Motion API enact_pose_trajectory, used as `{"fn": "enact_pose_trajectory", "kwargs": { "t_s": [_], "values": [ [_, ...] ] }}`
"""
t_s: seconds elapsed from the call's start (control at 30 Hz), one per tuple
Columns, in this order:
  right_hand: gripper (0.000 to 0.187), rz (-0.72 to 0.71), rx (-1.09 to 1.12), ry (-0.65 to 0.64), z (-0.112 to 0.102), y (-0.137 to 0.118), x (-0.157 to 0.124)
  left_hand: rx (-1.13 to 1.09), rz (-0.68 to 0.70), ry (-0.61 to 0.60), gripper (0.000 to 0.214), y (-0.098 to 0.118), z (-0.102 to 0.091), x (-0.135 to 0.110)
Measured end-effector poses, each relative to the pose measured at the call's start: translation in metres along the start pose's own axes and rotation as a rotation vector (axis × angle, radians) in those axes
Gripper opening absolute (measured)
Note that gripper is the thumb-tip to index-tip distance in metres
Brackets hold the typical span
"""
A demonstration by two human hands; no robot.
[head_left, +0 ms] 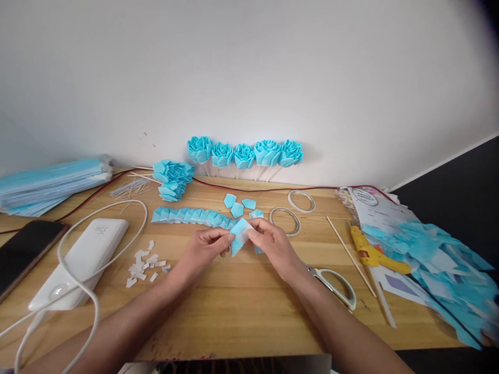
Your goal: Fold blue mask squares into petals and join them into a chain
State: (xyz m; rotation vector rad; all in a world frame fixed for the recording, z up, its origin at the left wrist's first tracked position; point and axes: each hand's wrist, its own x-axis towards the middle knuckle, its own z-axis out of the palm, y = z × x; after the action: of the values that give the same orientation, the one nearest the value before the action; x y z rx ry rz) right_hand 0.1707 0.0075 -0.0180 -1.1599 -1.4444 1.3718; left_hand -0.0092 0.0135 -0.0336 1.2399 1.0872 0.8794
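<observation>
Between my two hands is a small piece of blue fabric [240, 235] with a paler patch at its right. My left hand [212, 244] pinches its left side between thumb and fingers. On the right side, my right hand [272, 243] pinches it the same way. Just behind lies a row of folded blue pieces [191, 216], overlapping one another. Several loose blue pieces [236, 210] lie flat beyond my hands. Small white paper scraps [140, 267] are heaped left of my left forearm. Scissors [335, 285] lie beside my right forearm, their blades hidden by it.
Blue fabric roses [244, 156] on sticks lean along the wall; more lie at left. Two tape rolls [285, 222], a stick [351, 256], a yellow glue gun [376, 254] and blue scraps [440, 270] lie right. A white power bank [83, 259], cable, phone [27, 252] and blue stack [54, 179] are left.
</observation>
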Motion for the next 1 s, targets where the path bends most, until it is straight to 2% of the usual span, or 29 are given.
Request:
{"fn": "enact_pose_trajectory", "kwargs": {
  "t_s": [0.13,0.3,0.8,1.0],
  "values": [
    [0.017,-0.004,-0.003,0.053,-0.002,-0.002,0.0,0.041,-0.011,-0.041,0.03,0.0,0.002,-0.001],
    [0.01,-0.049,-0.066,0.103,-0.001,0.005,0.001,0.039,-0.028,-0.034,0.029,-0.001,0.003,-0.001],
    [0.008,-0.072,-0.12,0.09,-0.001,0.008,0.0,0.009,-0.048,-0.014,0.026,0.002,0.003,-0.001],
    [0.017,-0.073,-0.108,0.06,-0.001,0.008,-0.001,-0.017,-0.045,-0.013,0.022,0.003,0.003,0.0]
  ]
}}
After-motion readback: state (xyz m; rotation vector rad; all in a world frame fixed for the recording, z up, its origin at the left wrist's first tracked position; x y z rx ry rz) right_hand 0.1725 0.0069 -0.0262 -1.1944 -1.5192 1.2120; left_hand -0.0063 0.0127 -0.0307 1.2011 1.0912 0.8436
